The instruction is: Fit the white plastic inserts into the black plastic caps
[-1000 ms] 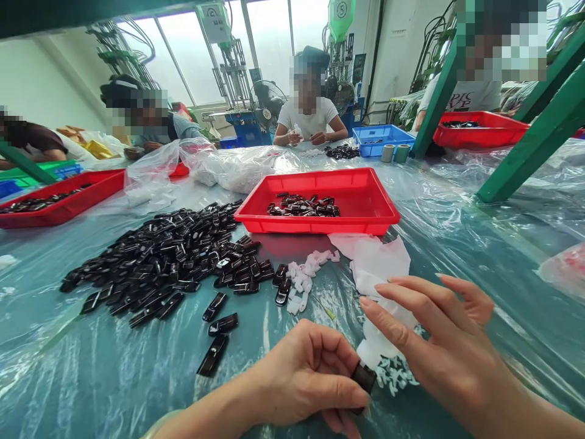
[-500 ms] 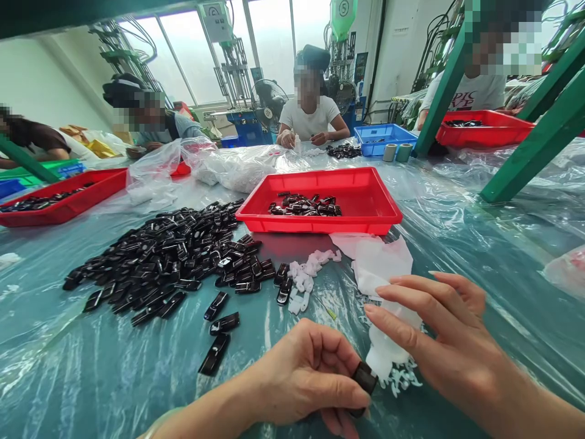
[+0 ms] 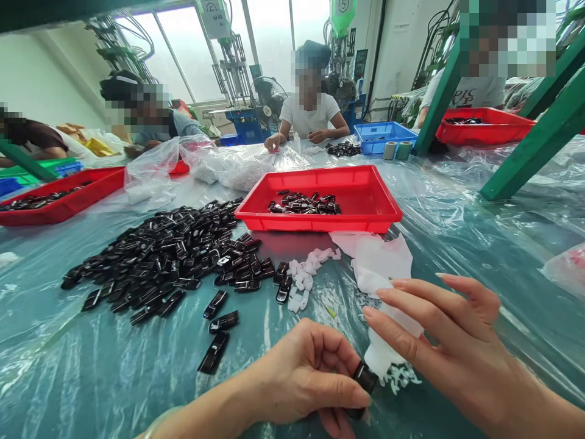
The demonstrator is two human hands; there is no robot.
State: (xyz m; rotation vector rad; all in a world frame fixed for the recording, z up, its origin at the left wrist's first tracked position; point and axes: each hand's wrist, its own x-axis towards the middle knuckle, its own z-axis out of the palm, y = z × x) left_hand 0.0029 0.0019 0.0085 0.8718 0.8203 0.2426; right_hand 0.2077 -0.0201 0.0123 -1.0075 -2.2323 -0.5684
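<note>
My left hand [image 3: 315,378] pinches a small glossy black plastic piece [image 3: 364,379] between thumb and fingers, low in the view. Part of that piece is covered by the fingers. To its right, my right hand [image 3: 450,332] hovers with fingers outstretched and apart, nothing seen in it. Under and beside those fingers lies a crumpled white sheet [image 3: 381,259], with small white scraps [image 3: 400,378] at its near end. Similar black pieces form a large heap [image 3: 169,256] on the left, and a few lie loose [image 3: 214,352] nearer my left forearm.
A red tray [image 3: 320,223] holding some black pieces stands behind the sheet. White crumpled bits [image 3: 304,280] and a thin green-ended item [image 3: 331,311] lie between heap and sheet. Clear plastic film covers the table [image 3: 114,372]. Green posts [image 3: 530,143] rise at right. Co-workers sit across.
The black piece has turned slightly in my left hand. My right hand has shifted a little, its fingers still spread. Across the table, a co-worker's hand has moved toward the left.
</note>
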